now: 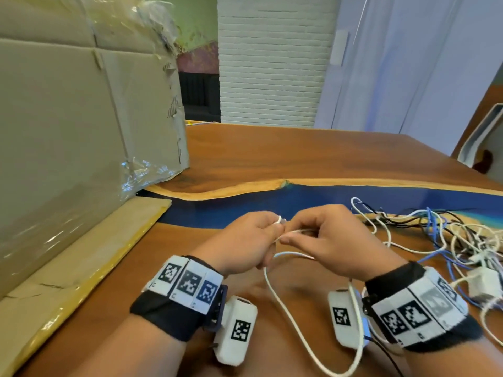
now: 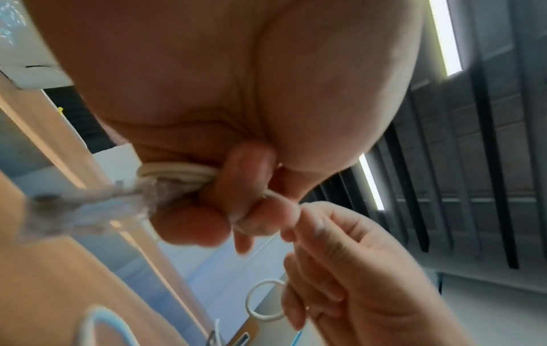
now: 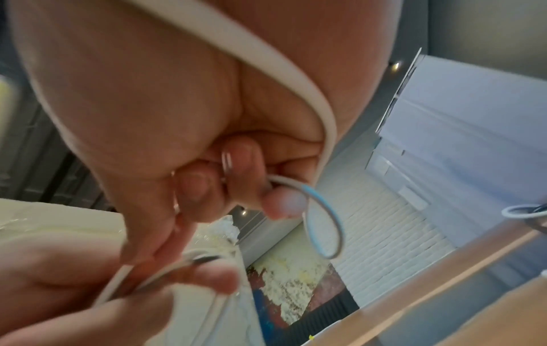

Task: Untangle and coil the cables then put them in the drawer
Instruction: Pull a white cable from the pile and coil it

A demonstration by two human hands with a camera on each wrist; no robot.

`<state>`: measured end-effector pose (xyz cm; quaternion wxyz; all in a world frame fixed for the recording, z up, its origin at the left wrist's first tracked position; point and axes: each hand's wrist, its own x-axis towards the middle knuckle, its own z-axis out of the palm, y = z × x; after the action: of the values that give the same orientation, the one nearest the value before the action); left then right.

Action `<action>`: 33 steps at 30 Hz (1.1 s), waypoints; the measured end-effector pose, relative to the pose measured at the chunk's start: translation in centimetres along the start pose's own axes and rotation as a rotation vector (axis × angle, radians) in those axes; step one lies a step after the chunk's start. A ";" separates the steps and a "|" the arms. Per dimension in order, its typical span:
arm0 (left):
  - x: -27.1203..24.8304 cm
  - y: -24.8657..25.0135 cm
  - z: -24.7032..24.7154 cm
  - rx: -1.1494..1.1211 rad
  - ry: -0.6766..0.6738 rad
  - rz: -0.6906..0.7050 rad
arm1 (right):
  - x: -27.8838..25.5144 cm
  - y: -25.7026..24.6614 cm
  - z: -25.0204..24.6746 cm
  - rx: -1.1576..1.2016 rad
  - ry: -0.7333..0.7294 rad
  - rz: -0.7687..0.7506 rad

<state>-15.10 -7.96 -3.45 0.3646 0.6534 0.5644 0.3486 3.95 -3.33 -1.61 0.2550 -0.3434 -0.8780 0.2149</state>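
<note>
Both hands meet above the wooden table [image 1: 272,148] at centre. My left hand [image 1: 253,240] grips a small bundle of white cable [image 2: 177,174] wound in its curled fingers. My right hand [image 1: 324,235] pinches the same white cable [image 1: 288,317] just beside it; a loose length of this cable hangs down in a long loop toward the table's near edge. In the right wrist view a white loop [image 3: 325,224] curls out from the right fingers [image 3: 284,203]. A tangle of white, blue and black cables [image 1: 441,235] lies on the table to the right.
A big cardboard box [image 1: 76,112] with plastic wrap stands at the left, with flat cardboard [image 1: 68,268] in front of it. A white charger block [image 1: 483,284] sits in the tangle at right. A blue resin strip [image 1: 299,202] crosses the table. No drawer shows.
</note>
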 end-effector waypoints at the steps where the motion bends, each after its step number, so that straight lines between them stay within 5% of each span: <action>1: -0.1 0.2 0.0 -0.063 -0.043 -0.016 | -0.2 0.5 -0.3 0.034 0.057 -0.005; 11: -0.7 0.6 0.0 -0.994 -0.261 -0.049 | -1.2 2.0 -0.5 0.254 0.142 0.002; 19: -0.5 0.8 0.3 -1.131 -0.199 0.045 | -1.3 2.2 -0.6 0.186 0.154 0.052; 25: 0.0 0.3 1.0 -1.347 -0.034 0.080 | -1.0 0.6 1.6 0.335 -0.051 0.009; 33: -0.3 1.1 0.7 -1.356 -0.112 0.101 | -0.9 1.0 0.9 0.224 0.055 0.081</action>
<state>-13.97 -8.40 -2.88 0.7054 0.3232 0.1702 0.6074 4.52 -3.50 -3.15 0.3067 -0.3536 -0.8267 0.3123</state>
